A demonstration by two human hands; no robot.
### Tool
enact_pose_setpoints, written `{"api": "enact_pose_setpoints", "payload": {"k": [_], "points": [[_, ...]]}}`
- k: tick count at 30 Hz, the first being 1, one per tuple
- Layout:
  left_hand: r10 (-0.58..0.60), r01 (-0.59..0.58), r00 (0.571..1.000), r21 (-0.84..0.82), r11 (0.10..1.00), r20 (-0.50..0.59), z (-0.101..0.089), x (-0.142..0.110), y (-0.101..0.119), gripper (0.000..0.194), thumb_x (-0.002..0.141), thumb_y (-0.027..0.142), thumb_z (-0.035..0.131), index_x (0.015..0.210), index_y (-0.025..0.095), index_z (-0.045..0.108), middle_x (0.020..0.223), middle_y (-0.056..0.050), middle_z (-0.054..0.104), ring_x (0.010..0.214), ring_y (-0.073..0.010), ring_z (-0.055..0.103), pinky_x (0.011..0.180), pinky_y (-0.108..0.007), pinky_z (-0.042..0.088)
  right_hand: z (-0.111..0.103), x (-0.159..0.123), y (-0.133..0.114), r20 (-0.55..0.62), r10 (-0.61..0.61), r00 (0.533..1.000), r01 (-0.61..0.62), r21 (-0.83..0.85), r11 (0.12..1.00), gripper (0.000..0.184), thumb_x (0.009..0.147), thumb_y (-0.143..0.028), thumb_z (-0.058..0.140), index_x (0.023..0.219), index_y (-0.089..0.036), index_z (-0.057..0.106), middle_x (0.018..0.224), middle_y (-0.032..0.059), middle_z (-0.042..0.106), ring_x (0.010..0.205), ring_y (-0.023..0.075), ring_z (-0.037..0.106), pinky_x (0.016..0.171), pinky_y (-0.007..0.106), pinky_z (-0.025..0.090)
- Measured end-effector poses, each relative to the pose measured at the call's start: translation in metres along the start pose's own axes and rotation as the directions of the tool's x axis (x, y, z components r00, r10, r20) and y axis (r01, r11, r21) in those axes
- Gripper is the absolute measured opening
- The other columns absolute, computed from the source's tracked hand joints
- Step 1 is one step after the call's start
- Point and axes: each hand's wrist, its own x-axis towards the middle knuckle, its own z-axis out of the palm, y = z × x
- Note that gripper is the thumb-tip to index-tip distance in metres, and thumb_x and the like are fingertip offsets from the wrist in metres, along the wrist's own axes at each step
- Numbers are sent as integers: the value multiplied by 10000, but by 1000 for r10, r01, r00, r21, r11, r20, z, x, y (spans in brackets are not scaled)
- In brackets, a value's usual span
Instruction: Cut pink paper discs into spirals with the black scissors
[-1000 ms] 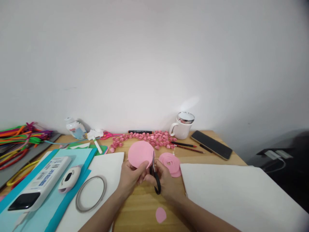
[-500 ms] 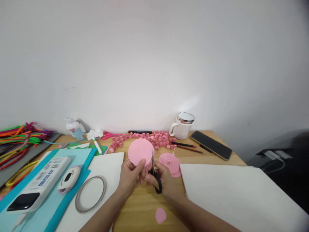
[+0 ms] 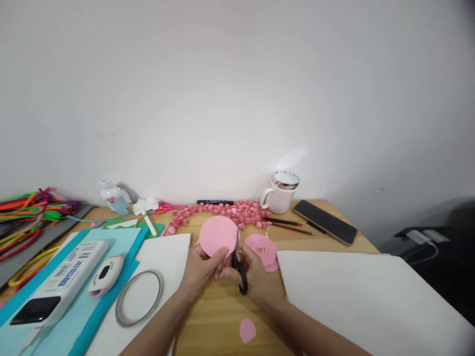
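Note:
Between thumb and fingers, my left hand (image 3: pixel 202 269) pinches a round pink paper disc (image 3: pixel 218 235) by its lower edge. My right hand (image 3: pixel 256 274) is closed round the black handles of a pair of scissors (image 3: pixel 241 274), whose blades point upward at the disc's right edge. Below the hands a small pink paper scrap (image 3: pixel 247 330) lies on the wooden table. Just beyond my right hand rests a stack of pink paper spirals (image 3: pixel 263 251). Many small rolled pink paper roses (image 3: pixel 237 211) are spread along the back.
At left, a white device (image 3: pixel 61 282) and a small white gadget (image 3: pixel 107 275) lie on blue paper, near a tape roll (image 3: pixel 139 298). A mug (image 3: pixel 281 195), pencils (image 3: pixel 284 222) and a phone (image 3: pixel 324 221) stand or lie back right. White sheets (image 3: pixel 356 301) cover the right.
The disc has shifted slightly right and down in my left hand. The scissors have turned more upright, their blades closer together along the disc's right edge.

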Motion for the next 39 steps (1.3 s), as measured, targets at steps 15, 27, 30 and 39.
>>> {"api": "enact_pose_setpoints", "payload": {"k": [15, 27, 30, 39], "points": [[54, -55, 997, 31, 998, 51, -1, 2, -4, 459, 687, 379, 608, 343, 141, 419, 272, 44, 398, 277, -37, 328, 331, -172, 242, 0, -3, -5, -12, -9, 1000, 9, -2, 1000, 254, 697, -310, 673, 815, -192, 482, 672, -22, 575, 576, 113, 518, 528, 211, 385], [15, -9, 995, -59, 998, 98, -5, 5, -10, 408, 714, 412, 589, 437, 118, 533, 302, 9, 492, 246, -52, 384, 302, -168, 249, 0, -5, -5, -45, 23, 999, -26, -55, 998, 271, 663, -307, 699, 754, -185, 475, 592, -52, 487, 491, 77, 394, 455, 192, 292], [-9, 21, 995, -122, 992, 99, -4, 6, -10, 368, 693, 406, 614, 481, 110, 563, 331, 2, 519, 247, -55, 394, 291, -167, 235, 3, -6, -10, -7, 21, 1000, -21, -12, 1000, 238, 683, -281, 685, 760, -188, 480, 589, -50, 496, 510, 85, 428, 470, 193, 304], [-14, 17, 999, -82, 996, 42, -2, 4, -6, 405, 634, 349, 664, 354, 124, 477, 286, 29, 430, 274, -44, 355, 320, -176, 224, 8, -5, -12, -18, 27, 999, -27, 7, 1000, 247, 661, -263, 705, 768, -185, 497, 660, -25, 568, 574, 104, 505, 531, 208, 368]]}}
